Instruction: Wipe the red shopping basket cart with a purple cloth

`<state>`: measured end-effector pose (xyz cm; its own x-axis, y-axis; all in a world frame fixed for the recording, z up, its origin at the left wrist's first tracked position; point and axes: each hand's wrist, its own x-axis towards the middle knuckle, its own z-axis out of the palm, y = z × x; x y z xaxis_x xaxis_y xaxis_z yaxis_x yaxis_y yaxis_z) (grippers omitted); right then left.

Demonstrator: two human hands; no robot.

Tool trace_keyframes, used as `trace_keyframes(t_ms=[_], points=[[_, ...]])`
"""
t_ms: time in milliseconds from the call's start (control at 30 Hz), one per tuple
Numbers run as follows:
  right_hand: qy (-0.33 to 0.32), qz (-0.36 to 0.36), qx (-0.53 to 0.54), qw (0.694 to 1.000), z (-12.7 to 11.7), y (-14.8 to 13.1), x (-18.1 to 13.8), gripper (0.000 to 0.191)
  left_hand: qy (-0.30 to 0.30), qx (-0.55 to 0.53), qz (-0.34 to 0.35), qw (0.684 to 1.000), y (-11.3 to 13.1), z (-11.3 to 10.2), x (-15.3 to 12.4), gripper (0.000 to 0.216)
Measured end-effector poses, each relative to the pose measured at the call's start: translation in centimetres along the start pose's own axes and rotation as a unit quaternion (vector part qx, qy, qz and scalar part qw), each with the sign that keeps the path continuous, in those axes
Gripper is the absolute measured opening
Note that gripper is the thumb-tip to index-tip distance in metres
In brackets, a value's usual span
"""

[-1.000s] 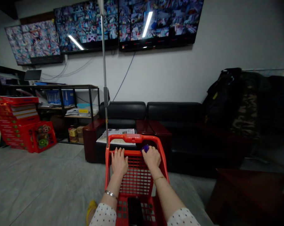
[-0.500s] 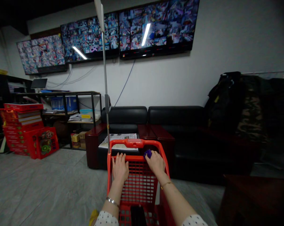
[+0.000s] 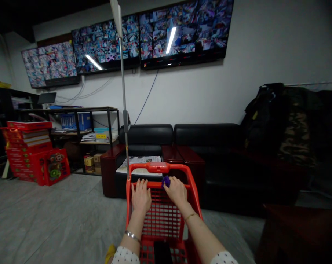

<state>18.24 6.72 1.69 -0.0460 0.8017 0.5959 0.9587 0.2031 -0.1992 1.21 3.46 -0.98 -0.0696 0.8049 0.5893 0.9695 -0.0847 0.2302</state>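
Note:
A red plastic shopping cart (image 3: 192, 190) stands right in front of me. My left hand (image 3: 140, 197) rests on its inner cross bar with the fingers curled over it. My right hand (image 3: 176, 191) lies on the same bar and is closed round a small purple object (image 3: 166, 180). A thin metal pole (image 3: 123, 91) rises from the cart's left front corner. A dark flat item (image 3: 160, 252) lies in the lower part of the cart.
Black sofas (image 3: 207, 139) with dark red wooden armrests (image 3: 182, 154) stand just ahead; papers (image 3: 142, 163) lie on one seat. Red boxes (image 3: 30, 150) are stacked at the left by a metal shelf (image 3: 80, 124). Monitors (image 3: 182, 33) hang on the wall. A dark wooden table (image 3: 300, 231) is at the lower right.
The view has risen slightly and shifted. My right hand has slid a little to the left along the bar with the purple object. The left hand stays on the bar.

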Motion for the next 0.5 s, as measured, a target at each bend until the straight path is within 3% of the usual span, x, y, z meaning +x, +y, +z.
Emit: trace_keyframes(t_ms=[100, 200, 367, 500], points=[[0.014, 0.093, -0.013, 0.995, -0.5, 2.0, 0.2, 0.024, 0.0, -0.003, 0.0, 1.0, 0.2, 0.1, 0.0, 0.045], [0.041, 0.148, -0.025, 0.988, 0.0, 0.5, 0.0, 0.026, 0.005, -0.011, 0.001, 1.0, 0.5, 0.4, 0.0, 0.046], [0.052, 0.031, 0.002, 0.998, 1.3, -4.4, -0.5, 0.026, 0.008, -0.003, -0.001, 1.0, 0.6, 0.4, 0.0, 0.047], [0.023, -0.016, 0.014, 1.0, 0.9, -2.8, -0.3, 0.022, 0.003, 0.001, 0.0, 1.0, 0.0, 0.0, 0.1, 0.045]])
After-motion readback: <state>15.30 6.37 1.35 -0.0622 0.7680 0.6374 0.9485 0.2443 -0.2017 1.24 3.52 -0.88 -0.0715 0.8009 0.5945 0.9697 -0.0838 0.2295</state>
